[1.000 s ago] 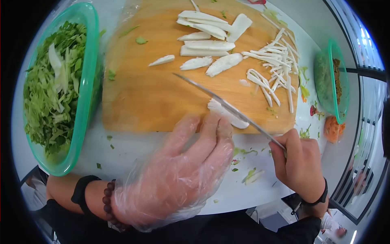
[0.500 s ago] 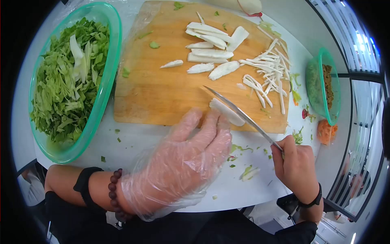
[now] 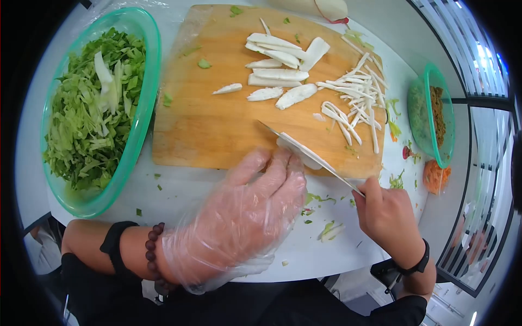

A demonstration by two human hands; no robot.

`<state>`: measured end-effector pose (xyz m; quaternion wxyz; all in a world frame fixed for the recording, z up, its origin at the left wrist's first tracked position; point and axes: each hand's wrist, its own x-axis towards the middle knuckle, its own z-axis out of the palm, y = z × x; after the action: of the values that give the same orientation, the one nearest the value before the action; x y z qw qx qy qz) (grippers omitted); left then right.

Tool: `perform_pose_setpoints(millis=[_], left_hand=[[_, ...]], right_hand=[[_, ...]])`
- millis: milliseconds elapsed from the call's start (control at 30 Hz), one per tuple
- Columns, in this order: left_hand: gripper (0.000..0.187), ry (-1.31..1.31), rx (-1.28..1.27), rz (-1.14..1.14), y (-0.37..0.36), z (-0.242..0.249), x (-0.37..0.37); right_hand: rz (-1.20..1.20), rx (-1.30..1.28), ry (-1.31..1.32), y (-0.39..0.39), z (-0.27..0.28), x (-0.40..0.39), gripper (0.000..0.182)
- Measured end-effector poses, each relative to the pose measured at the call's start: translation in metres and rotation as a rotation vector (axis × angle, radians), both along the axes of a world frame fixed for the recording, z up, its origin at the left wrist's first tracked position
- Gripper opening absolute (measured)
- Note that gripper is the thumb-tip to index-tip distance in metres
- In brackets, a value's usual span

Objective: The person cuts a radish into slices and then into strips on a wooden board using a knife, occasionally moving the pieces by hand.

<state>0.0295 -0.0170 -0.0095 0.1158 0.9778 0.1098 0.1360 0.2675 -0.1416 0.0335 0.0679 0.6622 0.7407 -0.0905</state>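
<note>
My left hand [image 3: 242, 212], in a clear plastic glove, rests at the cutting board's near edge. Its bent fingertips press on a white vegetable slice [image 3: 302, 156]. A bare right hand [image 3: 389, 214], mine, is closed around the handle of a knife [image 3: 343, 179]. The blade slants along the slice, just beyond the gloved fingers, and a thin white strip lies against it. The handle is mostly covered by my fingers. Farther up the wooden cutting board [image 3: 201, 127] lie several white slices [image 3: 280, 76]. Thin white strips [image 3: 356, 89] are heaped at its right side.
A green oval basket [image 3: 145, 108] of shredded leafy greens [image 3: 92, 130] stands at the left. On the right are a smaller green bowl [image 3: 448, 136] with brown contents and a bag of orange shreds [image 3: 436, 177]. A whole white vegetable [image 3: 326, 10] lies beyond the board. Scraps litter the white table [image 3: 293, 255].
The knife has shifted left and toward me onto the slice, and a thin strip now shows along the blade. My right hand moved slightly left with it. My left hand has barely moved.
</note>
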Motion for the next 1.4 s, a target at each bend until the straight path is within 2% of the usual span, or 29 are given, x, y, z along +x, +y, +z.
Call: perform_pose_setpoints(millis=[167,267,400,667,767,867,1133,1400], left_hand=[[0.043,-0.002,0.085,-0.012,0.001,0.0,0.001],[0.041,-0.09,0.045,0.043,-0.004,-0.011,0.002],[0.041,-0.078,-0.001,0.041,-0.005,-0.008,0.0],[0.045,-0.032,0.088,0.042,-0.007,-0.008,-0.002],[0.035,-0.092,0.138,0.019,-0.003,-0.012,-0.001],[0.046,-0.034,0.008,0.011,-0.005,-0.007,-0.002],[0.043,-0.056,0.079,0.034,-0.005,-0.01,-0.001],[0.046,-0.03,0.094,0.062,-0.012,-0.011,-0.004]], right_hand=[[-0.034,0.077,0.011,0.024,-0.002,-0.004,0.024],[-0.047,0.104,0.063,0.023,0.002,-0.004,0.024],[-0.056,0.089,0.127,0.011,0.003,-0.009,0.024],[-0.055,0.064,0.053,0.0,0.003,-0.007,0.022],[-0.01,0.053,-0.012,-0.002,0.003,-0.007,0.022],[0.033,0.015,-0.072,0.006,0.004,-0.013,0.024],[-0.051,0.134,0.087,0.018,0.003,-0.01,0.027],[-0.035,0.113,0.024,0.004,0.006,-0.008,0.027]])
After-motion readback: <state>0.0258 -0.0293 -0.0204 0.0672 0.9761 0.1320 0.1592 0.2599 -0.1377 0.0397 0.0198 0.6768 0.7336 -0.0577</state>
